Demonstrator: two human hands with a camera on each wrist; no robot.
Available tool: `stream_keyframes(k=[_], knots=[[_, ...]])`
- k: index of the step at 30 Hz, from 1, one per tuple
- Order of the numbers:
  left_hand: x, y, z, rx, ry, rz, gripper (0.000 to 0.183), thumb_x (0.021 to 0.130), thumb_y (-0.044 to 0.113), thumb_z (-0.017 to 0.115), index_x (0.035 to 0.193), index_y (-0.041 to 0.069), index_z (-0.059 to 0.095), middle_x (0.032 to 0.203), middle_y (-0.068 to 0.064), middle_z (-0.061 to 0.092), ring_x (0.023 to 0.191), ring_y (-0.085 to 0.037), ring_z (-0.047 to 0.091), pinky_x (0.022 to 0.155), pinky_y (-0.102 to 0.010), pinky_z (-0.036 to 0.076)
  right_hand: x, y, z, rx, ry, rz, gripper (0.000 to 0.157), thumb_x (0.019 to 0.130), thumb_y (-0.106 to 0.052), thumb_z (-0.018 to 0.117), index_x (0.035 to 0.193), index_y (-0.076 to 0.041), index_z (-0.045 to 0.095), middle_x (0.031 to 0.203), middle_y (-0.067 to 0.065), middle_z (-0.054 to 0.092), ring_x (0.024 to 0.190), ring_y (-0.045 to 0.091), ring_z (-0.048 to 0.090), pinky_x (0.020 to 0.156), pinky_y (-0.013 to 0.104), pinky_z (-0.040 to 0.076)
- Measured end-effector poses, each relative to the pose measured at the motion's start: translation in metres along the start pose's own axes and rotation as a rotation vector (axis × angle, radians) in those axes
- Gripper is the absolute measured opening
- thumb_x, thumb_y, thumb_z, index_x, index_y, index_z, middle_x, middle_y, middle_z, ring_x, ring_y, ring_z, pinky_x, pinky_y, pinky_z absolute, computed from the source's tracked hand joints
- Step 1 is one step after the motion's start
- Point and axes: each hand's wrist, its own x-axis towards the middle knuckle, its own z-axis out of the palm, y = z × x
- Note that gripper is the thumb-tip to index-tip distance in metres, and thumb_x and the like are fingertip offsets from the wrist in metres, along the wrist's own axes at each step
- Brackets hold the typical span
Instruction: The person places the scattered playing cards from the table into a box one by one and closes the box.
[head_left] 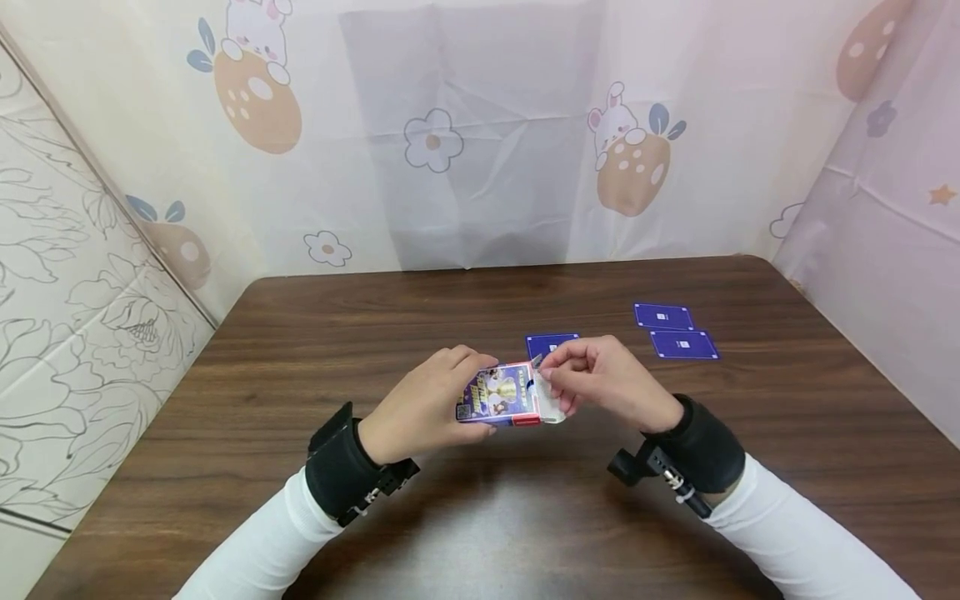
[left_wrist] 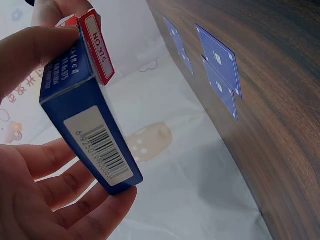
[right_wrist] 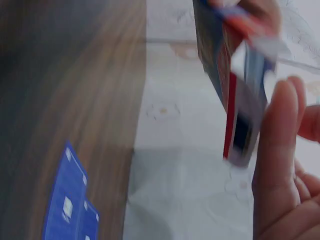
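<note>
In the head view my left hand (head_left: 435, 404) grips a small blue card box (head_left: 498, 393), its thumb on the near side and fingers on the far side. In the left wrist view that box (left_wrist: 92, 115) shows a barcode and a red end flap (left_wrist: 97, 47) marked NO.975. At the right, the end of the box stands open with a white flap (head_left: 551, 404). My right hand (head_left: 607, 379) is at this end, thumb and index tips close together beside the flaps. In the right wrist view the box end (right_wrist: 245, 120) is blurred, and I cannot tell whether the fingertips pinch a flap.
Two blue cards (head_left: 663, 317) (head_left: 684, 344) lie on the brown wooden table (head_left: 360, 333), right of the hands. Another blue card (head_left: 551, 343) lies behind the box, partly hidden by my right hand. Patterned curtain cloth (head_left: 480, 167) hangs along the table's back edge.
</note>
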Motion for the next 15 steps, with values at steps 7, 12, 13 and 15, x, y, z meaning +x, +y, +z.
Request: stream_keyframes(k=[7,12,13,15], knots=[[-0.002,-0.002,-0.007,0.023,0.026,-0.019,0.068,0.068,0.042,0.074,0.121,0.008,0.049,0.106,-0.001,0.052,0.088,-0.009,0.044,0.075,-0.024,0.04,0.002,0.003,-0.051,-0.191,0.098,-0.051,0.019,0.088,-0.018,0.06,0.096,0.0,0.06,0.081,0.014,0.063,0.069,0.024,0.061,0.064,0.035,0.051],[-0.004,-0.004,-0.012,0.017,0.043,-0.02,0.068,0.068,0.04,0.075,0.121,0.007,0.048,0.106,-0.002,0.052,0.089,-0.01,0.044,0.076,-0.025,0.04,-0.003,0.018,-0.093,-0.332,0.212,-0.005,0.027,0.087,-0.025,0.061,0.102,-0.003,0.06,0.09,0.008,0.064,0.077,0.019,0.062,0.068,0.03,0.049],[-0.004,-0.004,-0.012,0.014,0.042,-0.021,0.068,0.068,0.04,0.075,0.121,0.007,0.048,0.107,-0.002,0.052,0.089,-0.01,0.044,0.076,-0.025,0.04,-0.004,0.022,-0.1,-0.362,0.217,0.018,0.028,0.087,-0.027,0.061,0.103,-0.005,0.059,0.091,0.007,0.064,0.079,0.019,0.061,0.071,0.03,0.048],[-0.004,-0.004,-0.013,0.01,0.044,-0.025,0.069,0.068,0.04,0.076,0.121,0.007,0.048,0.107,-0.002,0.052,0.089,-0.01,0.044,0.076,-0.025,0.041,-0.005,0.033,-0.111,-0.42,0.212,0.051,0.029,0.086,-0.03,0.061,0.103,-0.007,0.06,0.092,0.007,0.063,0.08,0.019,0.059,0.073,0.032,0.045]])
